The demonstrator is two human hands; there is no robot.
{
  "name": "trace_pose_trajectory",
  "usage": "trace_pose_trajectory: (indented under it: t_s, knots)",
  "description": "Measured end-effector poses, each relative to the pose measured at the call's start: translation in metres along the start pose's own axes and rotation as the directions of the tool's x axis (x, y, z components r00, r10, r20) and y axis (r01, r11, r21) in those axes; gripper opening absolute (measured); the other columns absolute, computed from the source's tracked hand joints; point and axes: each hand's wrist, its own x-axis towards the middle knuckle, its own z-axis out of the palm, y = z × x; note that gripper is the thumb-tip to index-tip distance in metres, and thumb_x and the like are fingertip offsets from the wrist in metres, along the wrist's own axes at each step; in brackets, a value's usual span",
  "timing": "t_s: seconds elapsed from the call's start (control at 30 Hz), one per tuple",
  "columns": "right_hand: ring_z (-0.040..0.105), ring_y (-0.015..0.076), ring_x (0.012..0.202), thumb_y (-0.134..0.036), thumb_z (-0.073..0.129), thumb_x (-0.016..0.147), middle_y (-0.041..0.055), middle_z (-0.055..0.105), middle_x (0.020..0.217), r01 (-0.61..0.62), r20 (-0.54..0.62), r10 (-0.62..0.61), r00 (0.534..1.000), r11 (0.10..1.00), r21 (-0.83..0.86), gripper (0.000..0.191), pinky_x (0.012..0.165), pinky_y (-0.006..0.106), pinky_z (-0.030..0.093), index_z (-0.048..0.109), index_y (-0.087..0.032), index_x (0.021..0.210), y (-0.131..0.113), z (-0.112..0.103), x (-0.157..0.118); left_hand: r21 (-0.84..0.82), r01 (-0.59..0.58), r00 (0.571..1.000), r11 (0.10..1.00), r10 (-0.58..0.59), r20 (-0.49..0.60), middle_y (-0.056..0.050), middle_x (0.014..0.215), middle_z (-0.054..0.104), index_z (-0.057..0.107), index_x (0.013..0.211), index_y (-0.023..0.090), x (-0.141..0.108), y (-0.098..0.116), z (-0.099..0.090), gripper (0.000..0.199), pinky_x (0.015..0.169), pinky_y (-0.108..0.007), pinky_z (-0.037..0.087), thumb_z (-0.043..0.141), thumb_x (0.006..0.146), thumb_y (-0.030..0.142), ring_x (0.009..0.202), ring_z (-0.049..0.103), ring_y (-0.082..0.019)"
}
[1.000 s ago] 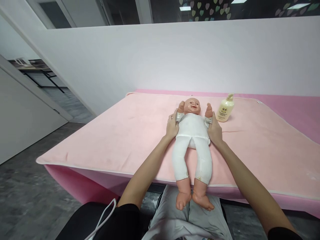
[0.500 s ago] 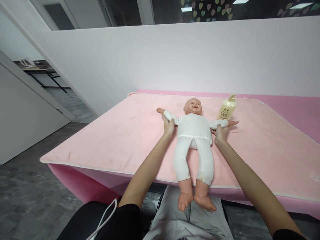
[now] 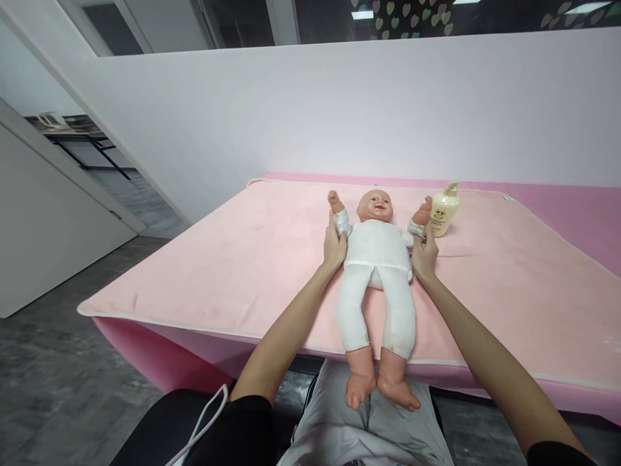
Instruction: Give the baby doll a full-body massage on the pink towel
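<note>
A baby doll [image 3: 378,246] with a white cloth body lies on its back, head away from me and bare feet past the near table edge. My left hand [image 3: 334,247] is closed around the doll's arm on the left, below its raised plastic hand. On the other side, my right hand [image 3: 425,255] grips the doll's other arm near the cuff. Both doll arms are bent upward beside its head. Just behind the doll's hand on the right stands a pale yellow pump bottle [image 3: 444,210], partly covered by it.
A pink blanket [image 3: 218,259] with white edging covers the table, over a darker pink cover [image 3: 592,226]. Behind it rises a white wall [image 3: 310,110] with a window above. A white cable [image 3: 204,421] hangs by my left sleeve.
The doll's arms, spread out to the sides before, are now folded up and inward toward its head. Both my hands have moved in with them. The doll's body and bottle stayed put.
</note>
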Motion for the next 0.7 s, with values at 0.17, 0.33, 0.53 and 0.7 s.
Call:
trace_pose_trajectory:
  t_s: [0.17, 0.33, 0.53, 0.7]
  knots:
    - [0.052, 0.0186, 0.09, -0.012, 0.031, 0.077, 0.0071, 0.057, 0.099, 0.141, 0.194, -0.099, 0.976, 0.966, -0.215, 0.055, 0.081, 0.033, 0.044, 0.048, -0.024, 0.129, -0.001, -0.003, 0.001, 0.195, -0.156, 0.978, 0.968, 0.123, 0.169, -0.009, 0.111, 0.048, 0.043, 0.133, 0.025, -0.001, 0.019, -0.005, 0.059, 0.093, -0.035, 0.038, 0.034, 0.078, 0.005, 0.105, 0.045, -0.021]
    - [0.05, 0.019, 0.087, -0.007, 0.033, 0.074, 0.0067, 0.054, 0.092, 0.168, 0.248, -0.086, 0.965, 0.929, -0.33, 0.054, 0.075, 0.032, 0.045, 0.059, -0.026, 0.118, -0.005, -0.002, 0.001, 0.261, -0.205, 0.967, 0.943, 0.155, 0.201, -0.008, 0.108, 0.046, 0.051, 0.126, 0.027, 0.0, 0.018, -0.004, 0.06, 0.092, -0.036, 0.038, 0.031, 0.076, 0.001, 0.102, 0.043, -0.02]
    - [0.05, 0.0201, 0.089, -0.009, 0.033, 0.076, 0.0072, 0.055, 0.096, 0.217, 0.263, -0.117, 0.958, 0.894, -0.391, 0.055, 0.073, 0.032, 0.045, 0.053, -0.026, 0.124, -0.008, -0.004, -0.001, 0.238, -0.216, 0.963, 0.947, 0.166, 0.211, -0.009, 0.11, 0.045, 0.044, 0.132, 0.026, 0.0, 0.014, -0.004, 0.059, 0.093, -0.037, 0.037, 0.032, 0.078, 0.006, 0.104, 0.042, -0.021]
    - [0.053, 0.0219, 0.093, -0.014, 0.031, 0.081, 0.0085, 0.058, 0.103, 0.213, 0.261, -0.117, 0.958, 0.899, -0.381, 0.055, 0.078, 0.035, 0.046, 0.039, -0.023, 0.135, -0.013, -0.008, -0.001, 0.142, -0.164, 0.976, 0.976, 0.14, 0.168, -0.009, 0.112, 0.047, 0.034, 0.138, 0.024, 0.001, 0.011, -0.004, 0.062, 0.095, -0.037, 0.036, 0.034, 0.078, 0.008, 0.106, 0.043, -0.021]
